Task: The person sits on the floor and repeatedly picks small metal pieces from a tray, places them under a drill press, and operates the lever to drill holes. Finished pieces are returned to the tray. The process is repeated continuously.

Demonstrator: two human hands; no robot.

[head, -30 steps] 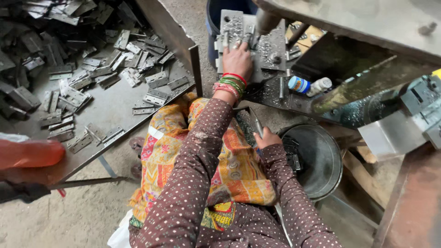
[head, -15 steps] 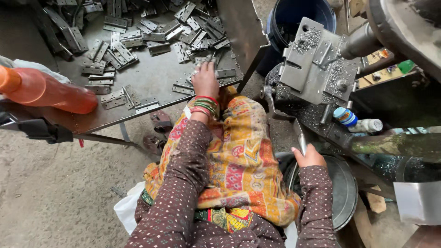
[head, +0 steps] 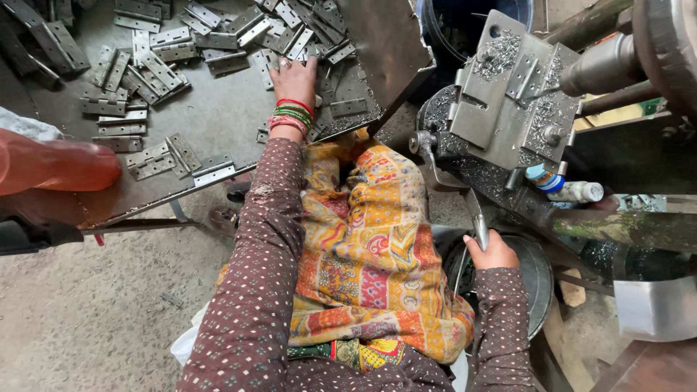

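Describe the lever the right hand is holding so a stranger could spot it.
Start at the grey metal jig plate strewn with shavings. Below it, a slim lever handle angles down toward the round pan. It alone is gripped by the right hand.

Left hand (head: 294, 81) outstretched, fingers spread; right hand (head: 492, 254) fisted.

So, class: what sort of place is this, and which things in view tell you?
Probably a small metal workshop: a pile of metal hinges under the left hand, a drilling jig strewn with shavings, and the right hand gripping a lever.
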